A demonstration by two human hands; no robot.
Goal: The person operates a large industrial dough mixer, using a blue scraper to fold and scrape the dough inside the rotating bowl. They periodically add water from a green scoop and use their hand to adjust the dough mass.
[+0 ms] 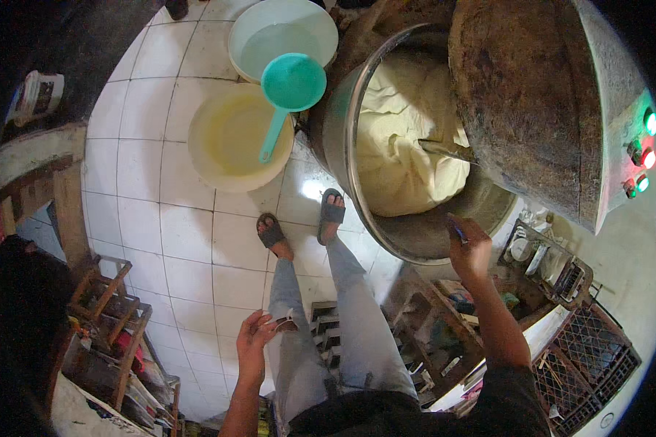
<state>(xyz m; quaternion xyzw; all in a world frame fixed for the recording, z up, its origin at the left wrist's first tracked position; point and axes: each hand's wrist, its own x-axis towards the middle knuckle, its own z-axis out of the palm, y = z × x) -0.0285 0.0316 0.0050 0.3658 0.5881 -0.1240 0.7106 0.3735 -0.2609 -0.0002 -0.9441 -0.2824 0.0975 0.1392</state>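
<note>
Black cloth of the person's top (364, 416) fills the near edge, with pale-blue jeans (364, 331) reaching away to black open-toed sandals on white floor tiles (189, 240). At near left, the left hand (252, 341) is partly curled above one knee, thumb and forefinger lightly pinching a thin whitish strip (285, 318), too small to identify. Farther off and to the right, the blurred right hand (469, 251) has its fingers drawn together around a small dark-blue object (457, 229), over the near rim of a large round metal mixing bowl (352, 138); whether it touches the rim, I cannot tell.

Inside that bowl lies a thick, folded mass of pale cream dough (408, 178), with a curved metal mixing arm (450, 151) set into it. On the right, a brown-stained metal mixer housing (528, 109) overhangs the bowl and bears lit green and red buttons (649, 156). Left of the bowl stand a cream round basin (202, 149) and, farther away, a white round basin (249, 25); a long-handled teal plastic dipper (293, 81) overlaps both in view.
</note>
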